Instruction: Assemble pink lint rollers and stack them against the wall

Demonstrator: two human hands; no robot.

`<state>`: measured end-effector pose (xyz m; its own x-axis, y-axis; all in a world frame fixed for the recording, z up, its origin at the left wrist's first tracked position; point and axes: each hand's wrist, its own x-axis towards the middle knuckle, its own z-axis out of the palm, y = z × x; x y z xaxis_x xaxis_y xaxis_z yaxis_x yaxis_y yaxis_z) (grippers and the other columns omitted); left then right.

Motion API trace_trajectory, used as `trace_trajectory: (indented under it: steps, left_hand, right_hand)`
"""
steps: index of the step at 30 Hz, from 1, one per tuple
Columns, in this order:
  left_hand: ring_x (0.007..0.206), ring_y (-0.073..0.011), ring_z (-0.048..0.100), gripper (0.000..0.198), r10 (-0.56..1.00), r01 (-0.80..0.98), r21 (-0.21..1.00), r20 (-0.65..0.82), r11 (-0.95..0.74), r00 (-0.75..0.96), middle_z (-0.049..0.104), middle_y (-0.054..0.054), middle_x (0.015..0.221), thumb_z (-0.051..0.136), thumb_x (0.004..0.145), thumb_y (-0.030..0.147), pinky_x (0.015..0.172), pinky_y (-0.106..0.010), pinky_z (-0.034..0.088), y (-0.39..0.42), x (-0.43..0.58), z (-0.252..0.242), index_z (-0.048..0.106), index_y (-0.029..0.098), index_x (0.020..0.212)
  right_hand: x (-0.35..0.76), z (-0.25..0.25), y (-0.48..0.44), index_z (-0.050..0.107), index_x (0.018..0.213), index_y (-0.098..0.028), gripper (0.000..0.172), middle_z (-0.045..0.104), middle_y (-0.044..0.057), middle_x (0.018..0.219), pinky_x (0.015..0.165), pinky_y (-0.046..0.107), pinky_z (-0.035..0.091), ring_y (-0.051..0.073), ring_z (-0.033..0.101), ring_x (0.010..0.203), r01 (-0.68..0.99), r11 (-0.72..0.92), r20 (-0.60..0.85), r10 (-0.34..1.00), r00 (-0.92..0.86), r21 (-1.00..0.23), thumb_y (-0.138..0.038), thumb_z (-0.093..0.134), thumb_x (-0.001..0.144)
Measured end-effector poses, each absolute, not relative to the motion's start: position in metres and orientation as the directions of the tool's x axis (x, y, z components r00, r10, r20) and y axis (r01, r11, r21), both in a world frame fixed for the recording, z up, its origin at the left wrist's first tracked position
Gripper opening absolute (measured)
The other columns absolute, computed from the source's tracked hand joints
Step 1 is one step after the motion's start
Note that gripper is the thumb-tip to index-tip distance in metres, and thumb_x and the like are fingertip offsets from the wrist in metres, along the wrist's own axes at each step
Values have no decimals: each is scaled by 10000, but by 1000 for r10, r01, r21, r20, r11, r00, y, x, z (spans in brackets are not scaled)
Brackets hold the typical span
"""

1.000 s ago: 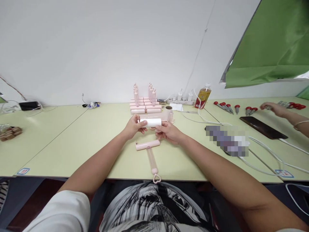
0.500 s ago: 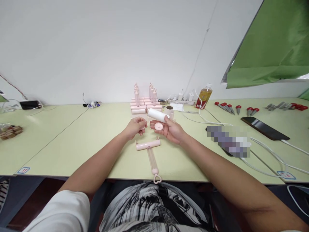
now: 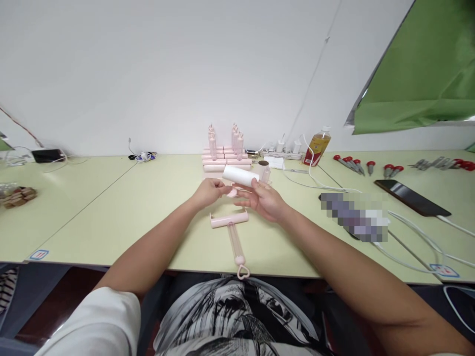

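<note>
My right hand (image 3: pixel 264 200) holds a white paper roll (image 3: pixel 240 175) between thumb and fingers, tilted above the table. My left hand (image 3: pixel 210 190) is pinched on a small pink round cap (image 3: pixel 232 192) that sits against my right palm. Just below both hands a pink lint roller frame (image 3: pixel 229 219) lies on the pale green table (image 3: pixel 129 207), its long handle (image 3: pixel 236 245) running toward me and ending in a heart-shaped loop (image 3: pixel 243 271) at the table edge.
Stacked pink roller parts (image 3: pixel 225 159) stand at the back by the wall, beside a power strip (image 3: pixel 280 155) and a yellow bottle (image 3: pixel 316 147). Red-handled tools (image 3: pixel 351 163), a black phone (image 3: pixel 411 197) and white cables (image 3: pixel 408 225) lie right. A brown object (image 3: pixel 18 196) sits far left.
My right hand took the white roll alone and tilted it up. A pink cap came off its end into my right palm; my left hand now pinches it. A co-worker's hand at right withdrew.
</note>
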<state>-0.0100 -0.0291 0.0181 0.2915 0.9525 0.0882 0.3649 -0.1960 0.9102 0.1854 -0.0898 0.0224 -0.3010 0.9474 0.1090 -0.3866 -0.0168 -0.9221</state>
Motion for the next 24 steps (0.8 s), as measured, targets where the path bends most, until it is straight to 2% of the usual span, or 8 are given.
trace_trajectory:
  steps: [2, 4, 8, 12, 17, 22, 24]
  left_hand:
    - [437, -94, 344, 339, 969, 480, 863, 37, -154, 245, 444, 35, 467, 782, 631, 429, 441, -237, 233, -18, -23, 14, 559, 189, 545]
    - [442, -113, 380, 321, 977, 583, 801, 12, -138, 215, 481, 22, 479, 788, 612, 398, 444, -247, 245, -10, -31, 8, 553, 197, 524]
    - [522, -167, 492, 265, 983, 730, 662, 70, -173, 170, 597, -26, 576, 752, 635, 368, 485, -267, 288, -2, -30, -2, 569, 206, 532]
    - [578, -180, 506, 186, 977, 827, 521, 137, -210, 162, 632, -49, 657, 693, 687, 341, 521, -272, 284, -3, -22, -1, 599, 206, 599]
    - [579, -186, 500, 163, 967, 814, 525, 179, -249, 180, 637, -54, 652, 620, 745, 288, 534, -284, 280, -5, -27, 5, 583, 206, 608]
    - [602, -198, 535, 96, 959, 792, 543, 202, -280, 201, 654, -41, 649, 585, 759, 260, 549, -288, 305, -4, -37, 12, 625, 213, 685]
    - [606, -199, 542, 134, 953, 789, 543, 248, -287, 176, 639, -38, 644, 573, 788, 291, 559, -291, 323, -5, -39, 17, 625, 212, 694]
  right_hand:
    - [190, 23, -88, 580, 1168, -227, 345, 603, 113, 1313, 834, 430, 612, 252, 606, 1179, -350, 72, 162, 959, -234, -934, -479, 545, 934]
    - [194, 23, -86, 578, 1153, -228, 340, 591, 104, 1325, 805, 403, 621, 248, 612, 1170, -329, 133, 195, 967, -164, -935, -484, 542, 933]
    - [196, 22, -83, 589, 1121, -217, 314, 627, 100, 1253, 768, 368, 629, 232, 647, 1103, -326, 144, 192, 974, -121, -934, -467, 539, 937]
    - [196, 21, -82, 613, 1081, -216, 304, 653, 93, 1184, 739, 356, 633, 226, 658, 1064, -316, 153, 197, 974, -113, -936, -468, 575, 915]
    - [196, 19, -80, 611, 1084, -217, 351, 669, 86, 1113, 745, 371, 636, 222, 661, 1024, -252, 192, 215, 975, -65, -948, -506, 598, 885]
    - [198, 18, -78, 626, 1058, -205, 424, 660, 86, 1122, 668, 334, 632, 216, 664, 968, -200, 236, 243, 970, -11, -951, -562, 641, 829]
    - [198, 17, -77, 629, 1049, -201, 460, 662, 84, 1120, 653, 326, 624, 210, 668, 937, -186, 249, 256, 967, -13, -950, -592, 652, 807]
